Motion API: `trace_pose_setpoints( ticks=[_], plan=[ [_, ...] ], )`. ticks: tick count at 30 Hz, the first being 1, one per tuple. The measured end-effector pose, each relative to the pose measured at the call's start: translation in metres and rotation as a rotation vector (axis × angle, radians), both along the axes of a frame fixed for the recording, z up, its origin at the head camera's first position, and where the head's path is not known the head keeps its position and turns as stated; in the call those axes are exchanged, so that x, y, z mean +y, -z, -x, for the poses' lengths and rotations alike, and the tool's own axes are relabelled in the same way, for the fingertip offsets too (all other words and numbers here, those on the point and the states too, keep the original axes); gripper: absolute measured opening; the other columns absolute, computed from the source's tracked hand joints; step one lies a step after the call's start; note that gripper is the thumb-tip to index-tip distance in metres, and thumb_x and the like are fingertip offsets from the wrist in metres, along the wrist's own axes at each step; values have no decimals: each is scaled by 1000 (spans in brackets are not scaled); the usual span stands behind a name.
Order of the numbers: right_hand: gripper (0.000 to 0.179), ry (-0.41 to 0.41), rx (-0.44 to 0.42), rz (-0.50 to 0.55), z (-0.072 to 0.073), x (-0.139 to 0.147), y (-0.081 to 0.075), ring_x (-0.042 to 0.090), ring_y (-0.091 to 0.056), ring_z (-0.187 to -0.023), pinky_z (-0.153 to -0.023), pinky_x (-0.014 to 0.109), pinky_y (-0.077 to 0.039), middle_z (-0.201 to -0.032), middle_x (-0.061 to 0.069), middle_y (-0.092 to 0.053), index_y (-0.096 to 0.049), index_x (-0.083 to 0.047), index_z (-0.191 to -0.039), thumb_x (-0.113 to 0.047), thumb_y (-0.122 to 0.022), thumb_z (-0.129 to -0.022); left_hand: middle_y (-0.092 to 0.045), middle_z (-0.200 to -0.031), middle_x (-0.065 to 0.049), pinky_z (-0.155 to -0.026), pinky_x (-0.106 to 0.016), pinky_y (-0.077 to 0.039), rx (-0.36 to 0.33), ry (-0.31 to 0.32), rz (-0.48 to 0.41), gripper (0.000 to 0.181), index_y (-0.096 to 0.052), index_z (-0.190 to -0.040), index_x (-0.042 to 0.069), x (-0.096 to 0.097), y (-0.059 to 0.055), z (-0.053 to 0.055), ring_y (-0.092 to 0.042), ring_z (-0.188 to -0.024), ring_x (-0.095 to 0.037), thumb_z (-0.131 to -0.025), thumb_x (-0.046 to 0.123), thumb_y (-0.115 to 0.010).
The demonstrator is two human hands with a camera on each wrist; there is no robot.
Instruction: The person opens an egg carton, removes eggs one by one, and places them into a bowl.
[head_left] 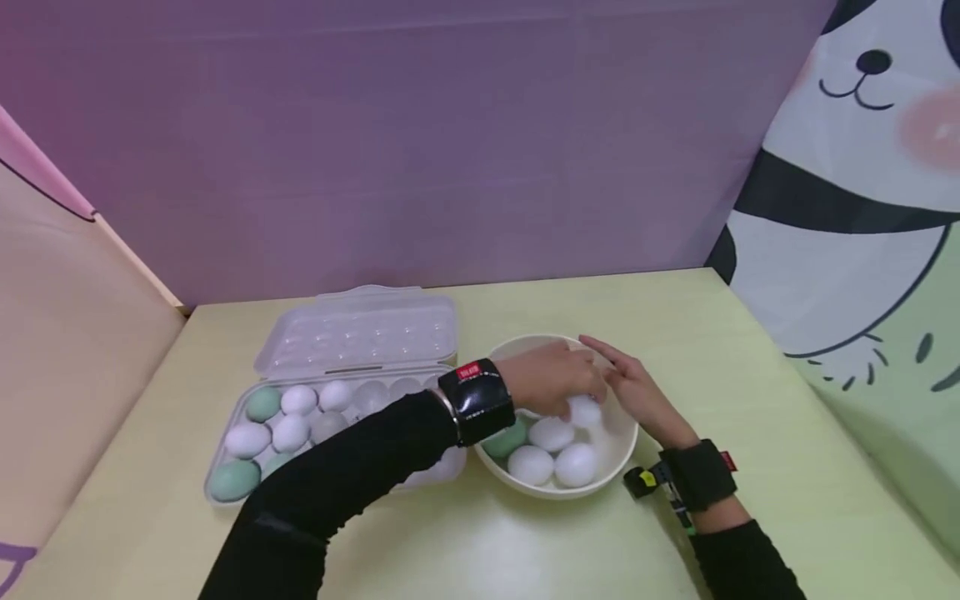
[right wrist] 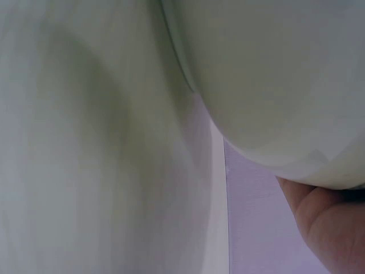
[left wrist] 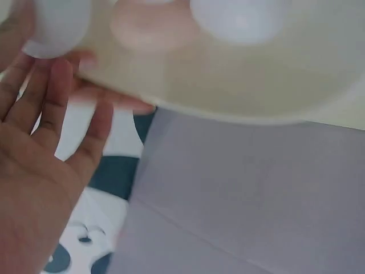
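Observation:
My left hand (head_left: 551, 379) reaches across into a cream bowl (head_left: 622, 454) and holds a white egg (head_left: 585, 412) at its fingers. The left wrist view shows this egg (left wrist: 60, 25) beside the bowl's rim, partly cut off. Below it in the bowl lie several white eggs (head_left: 531, 465) and a green egg (head_left: 505, 438). My right hand (head_left: 641, 392) grips the bowl's right rim, thumb over the edge and a finger stretched along the outside. In the right wrist view only part of that hand (right wrist: 325, 228) shows under the bowl (right wrist: 274, 85).
Left of the bowl, an egg carton (head_left: 217, 467) lies with its clear lid (head_left: 360, 329) folded back. White eggs (head_left: 247, 439) and green eggs (head_left: 234, 481) fill its left side; my left forearm hides part of it. A purple backdrop (head_left: 450, 167) stands behind the table (head_left: 510, 550).

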State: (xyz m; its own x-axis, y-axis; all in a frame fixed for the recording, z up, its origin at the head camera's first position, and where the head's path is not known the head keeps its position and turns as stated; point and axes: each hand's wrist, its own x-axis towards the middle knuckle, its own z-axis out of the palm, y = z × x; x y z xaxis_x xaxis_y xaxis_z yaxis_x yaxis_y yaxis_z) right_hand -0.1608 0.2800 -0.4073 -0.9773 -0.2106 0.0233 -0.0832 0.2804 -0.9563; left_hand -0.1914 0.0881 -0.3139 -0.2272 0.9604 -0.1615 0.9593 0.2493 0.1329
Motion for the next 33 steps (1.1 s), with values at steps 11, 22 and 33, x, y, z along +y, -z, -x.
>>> trace_pose_setpoints(
  ticks=[11,22,33],
  plan=[
    [53,21,22,-48,4,0,-1,28,-40,-117,-91,29,-37,-144,18,-39,-36,-6,-147,5,-31,-95,-62,-121,5,-90,-28,-39,52,9,17,39,-67,-118,18,18,21,3,-50,-112,-9,-83,2,-68],
    [55,17,12,-42,2,0,2,26,-49,-94,-89,37,-33,-98,19,-54,-36,-7,-147,7,-30,-94,-63,-118,10,-93,-31,-37,61,29,58,34,-69,-114,24,29,37,2,-54,-106,-5,-87,5,-64],
    [52,2,-12,7,1,1,0,32,-29,-135,-100,30,-36,-152,17,-27,-32,-5,-148,4,-28,-97,-64,-120,4,-94,-33,-41,119,-24,-132,37,-64,-122,17,-36,4,-7,-55,-113,-12,-89,0,-60]
  ],
)
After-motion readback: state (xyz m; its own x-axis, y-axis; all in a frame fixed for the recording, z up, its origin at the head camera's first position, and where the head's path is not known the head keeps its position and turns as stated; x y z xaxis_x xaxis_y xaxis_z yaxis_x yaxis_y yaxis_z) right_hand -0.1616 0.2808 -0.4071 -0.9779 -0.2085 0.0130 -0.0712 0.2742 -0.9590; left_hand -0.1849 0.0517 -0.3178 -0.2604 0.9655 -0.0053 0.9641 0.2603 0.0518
